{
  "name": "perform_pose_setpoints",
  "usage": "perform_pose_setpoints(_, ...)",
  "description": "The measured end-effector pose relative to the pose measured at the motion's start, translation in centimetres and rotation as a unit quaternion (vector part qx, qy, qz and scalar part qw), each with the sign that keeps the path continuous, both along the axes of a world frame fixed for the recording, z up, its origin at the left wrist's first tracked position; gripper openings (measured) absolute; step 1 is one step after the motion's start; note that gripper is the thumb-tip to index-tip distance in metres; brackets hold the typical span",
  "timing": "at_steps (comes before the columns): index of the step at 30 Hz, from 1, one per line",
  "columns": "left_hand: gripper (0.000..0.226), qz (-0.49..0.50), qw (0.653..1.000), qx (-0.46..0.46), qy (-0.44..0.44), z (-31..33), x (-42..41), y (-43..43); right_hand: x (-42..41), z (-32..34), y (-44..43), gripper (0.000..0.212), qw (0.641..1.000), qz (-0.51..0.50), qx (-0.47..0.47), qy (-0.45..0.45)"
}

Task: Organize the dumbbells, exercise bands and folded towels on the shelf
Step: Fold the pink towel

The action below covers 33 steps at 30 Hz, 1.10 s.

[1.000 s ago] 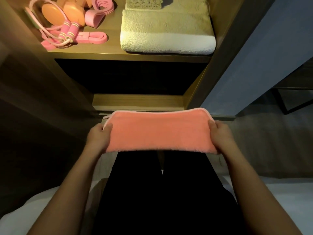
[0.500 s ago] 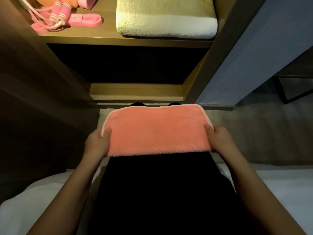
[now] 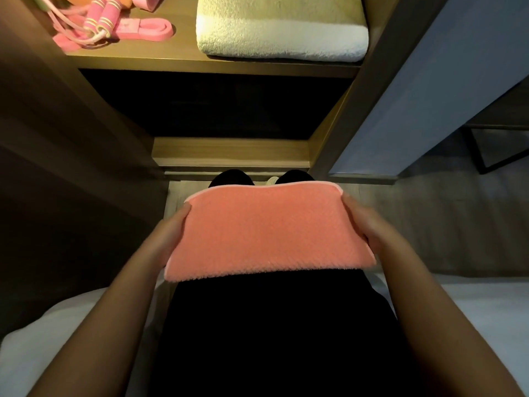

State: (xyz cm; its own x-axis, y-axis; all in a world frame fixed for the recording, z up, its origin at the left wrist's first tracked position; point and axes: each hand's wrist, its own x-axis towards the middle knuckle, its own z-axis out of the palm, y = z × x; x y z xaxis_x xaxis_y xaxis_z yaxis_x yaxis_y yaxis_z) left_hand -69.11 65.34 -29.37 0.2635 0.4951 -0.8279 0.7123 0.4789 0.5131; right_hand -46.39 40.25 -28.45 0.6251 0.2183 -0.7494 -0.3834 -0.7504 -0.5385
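Note:
A folded salmon-pink towel [image 3: 266, 233] is held flat in front of my body, below the shelf. My left hand [image 3: 164, 239] grips its left end and my right hand [image 3: 369, 227] grips its right end, thumbs on top. On the lit wooden shelf [image 3: 200, 60] above lies a folded cream towel [image 3: 282, 30] at the right. At the shelf's left lie a pink exercise band [image 3: 146, 28] and a pink skipping rope [image 3: 98, 24]. An orange dumbbell [image 3: 126, 0] is cut off by the top edge.
Below the lit shelf is a dark compartment [image 3: 211, 107] with a wooden base board [image 3: 229, 151]. A grey-blue panel [image 3: 446, 81] stands at the right. White bedding [image 3: 472, 310] lies beside my legs on both sides.
The view has tilted down, so the shelf sits higher in frame and my feet show. Both hands keep hold of the pink towel, which has tilted slightly.

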Motion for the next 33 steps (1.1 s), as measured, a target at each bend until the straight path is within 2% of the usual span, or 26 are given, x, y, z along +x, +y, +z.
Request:
perform_pose_setpoints(3, 0.043, 0.032, 0.995, 0.094, 0.021, -0.8, 0.9, 0.5, 0.5, -0.9, 0.7, 0.041, 0.995, 0.007, -0.005, -0.104)
perform_pose_setpoints(5, 0.039, 0.039, 0.989, 0.144, 0.017, -1.1, 0.7, 0.9, 0.7, -1.3, 0.2, 0.038, 0.990, 0.006, -0.009, -0.142)
perform_pose_setpoints(8, 0.041, 0.006, 0.989, 0.145, 0.010, -1.2, 0.6, 1.0, 0.4, -1.7, -0.5, 0.040, 0.996, 0.003, -0.006, -0.094)
perform_pose_setpoints(14, 0.044, -0.017, 0.999, 0.040, 0.017, -0.2, 1.9, 1.5, 1.4, -1.6, 1.2, 0.049, 1.000, -0.001, 0.010, 0.007)
perform_pose_setpoints(16, 0.040, -0.019, 0.999, 0.051, -0.002, -0.5, 2.7, 1.2, 1.5, -1.7, 2.0, 0.050, 1.000, 0.000, 0.012, -0.008)
perform_pose_setpoints(21, 0.035, -0.020, 0.981, 0.193, -0.023, -1.5, 4.2, 0.9, 1.1, -2.1, 3.6, 0.049, 0.990, 0.040, 0.035, -0.129)
perform_pose_setpoints(25, 0.033, 0.028, 0.972, 0.233, -0.006, -1.8, 3.6, 1.9, 2.0, -2.4, 2.5, 0.042, 0.988, -0.022, 0.019, -0.155)
perform_pose_setpoints(29, 0.039, 0.035, 0.978, 0.205, 0.019, -2.3, 3.8, 2.2, 2.2, -2.7, 2.2, 0.043, 0.992, -0.030, 0.000, -0.119)
perform_pose_setpoints(33, 0.045, 0.051, 0.997, 0.049, 0.011, -1.3, 2.9, 1.7, 1.8, -2.2, 1.6, 0.052, 0.998, -0.055, -0.005, -0.013)
